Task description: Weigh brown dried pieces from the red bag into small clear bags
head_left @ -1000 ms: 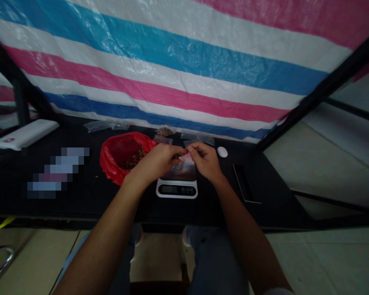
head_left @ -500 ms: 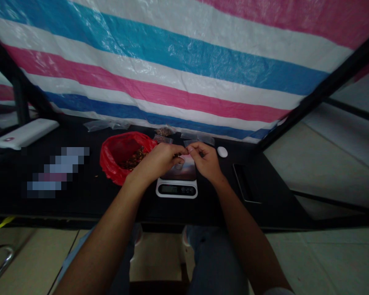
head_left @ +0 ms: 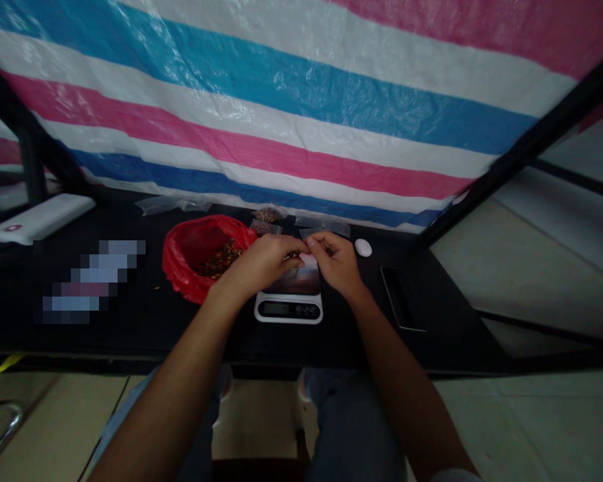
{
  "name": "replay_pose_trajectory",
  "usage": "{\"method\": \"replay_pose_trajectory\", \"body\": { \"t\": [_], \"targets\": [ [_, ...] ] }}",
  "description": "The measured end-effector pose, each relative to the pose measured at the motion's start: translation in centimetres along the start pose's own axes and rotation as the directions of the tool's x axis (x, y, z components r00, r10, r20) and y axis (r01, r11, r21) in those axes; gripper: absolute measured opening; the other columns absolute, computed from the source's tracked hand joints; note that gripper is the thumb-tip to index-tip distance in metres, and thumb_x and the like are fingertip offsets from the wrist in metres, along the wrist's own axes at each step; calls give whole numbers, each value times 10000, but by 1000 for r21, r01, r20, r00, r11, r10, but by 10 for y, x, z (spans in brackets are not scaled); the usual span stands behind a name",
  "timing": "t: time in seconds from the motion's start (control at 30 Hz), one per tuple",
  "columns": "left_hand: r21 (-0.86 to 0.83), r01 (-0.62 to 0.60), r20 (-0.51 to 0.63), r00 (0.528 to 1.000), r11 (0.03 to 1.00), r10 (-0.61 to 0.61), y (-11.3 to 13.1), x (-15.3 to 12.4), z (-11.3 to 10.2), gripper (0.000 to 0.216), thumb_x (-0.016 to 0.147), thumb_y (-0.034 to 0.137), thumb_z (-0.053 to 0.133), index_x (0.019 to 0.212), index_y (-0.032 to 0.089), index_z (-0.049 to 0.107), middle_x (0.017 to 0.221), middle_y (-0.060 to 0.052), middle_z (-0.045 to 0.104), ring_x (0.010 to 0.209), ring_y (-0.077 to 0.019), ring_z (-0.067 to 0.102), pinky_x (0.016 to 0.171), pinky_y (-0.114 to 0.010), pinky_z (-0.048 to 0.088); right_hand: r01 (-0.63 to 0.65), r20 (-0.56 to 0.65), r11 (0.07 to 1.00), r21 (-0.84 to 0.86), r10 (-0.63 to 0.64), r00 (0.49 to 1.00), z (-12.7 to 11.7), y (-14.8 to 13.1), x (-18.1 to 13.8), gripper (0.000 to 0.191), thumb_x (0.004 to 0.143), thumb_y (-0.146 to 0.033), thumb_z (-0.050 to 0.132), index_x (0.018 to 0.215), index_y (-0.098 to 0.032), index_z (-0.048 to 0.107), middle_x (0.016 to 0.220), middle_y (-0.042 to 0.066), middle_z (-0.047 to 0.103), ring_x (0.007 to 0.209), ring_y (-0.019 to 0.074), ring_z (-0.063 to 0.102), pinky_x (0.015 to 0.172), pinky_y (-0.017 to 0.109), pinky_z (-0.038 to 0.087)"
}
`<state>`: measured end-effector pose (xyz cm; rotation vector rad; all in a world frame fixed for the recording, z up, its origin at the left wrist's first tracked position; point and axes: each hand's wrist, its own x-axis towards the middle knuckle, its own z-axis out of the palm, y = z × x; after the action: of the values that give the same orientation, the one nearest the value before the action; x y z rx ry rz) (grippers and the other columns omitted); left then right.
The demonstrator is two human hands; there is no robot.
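Observation:
My left hand [head_left: 258, 264] and my right hand [head_left: 336, 262] meet above a small white digital scale [head_left: 289, 308] on a black table [head_left: 130, 314]. Both hands are closed in a pinch, fingertips nearly touching, around something small that looks like a clear little bag with brown bits; it is too dim to name for sure. Just left of my left hand lies an open red plastic bag [head_left: 193, 251] holding brown dried pieces.
Small clear bags [head_left: 269, 215], some with brown contents, lie behind the scale. A white oval object [head_left: 363, 248] sits right of my right hand, a dark flat device [head_left: 400, 300] further right, a white box [head_left: 40, 217] far left. A striped tarp [head_left: 301, 100] hangs behind.
Almost nothing: my fingers shift slightly at the pinch while both hands stay above the scale.

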<state>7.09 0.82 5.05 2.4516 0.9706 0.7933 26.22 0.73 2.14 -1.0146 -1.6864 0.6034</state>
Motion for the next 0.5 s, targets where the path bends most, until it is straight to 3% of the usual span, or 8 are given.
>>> {"method": "replay_pose_trajectory", "body": {
  "t": [0.5],
  "targets": [
    [-71, 11, -33, 999, 997, -13, 2, 0, 0, 221, 917, 180, 694, 1123, 170, 773, 1057, -74, 806, 939, -210, 740, 938, -331, 554, -11, -7, 1000, 14, 11, 1000, 0, -2, 0, 308, 931, -472, 637, 820, -196, 716, 688, 10, 675, 609, 145, 570, 569, 276, 413]
  ]
}}
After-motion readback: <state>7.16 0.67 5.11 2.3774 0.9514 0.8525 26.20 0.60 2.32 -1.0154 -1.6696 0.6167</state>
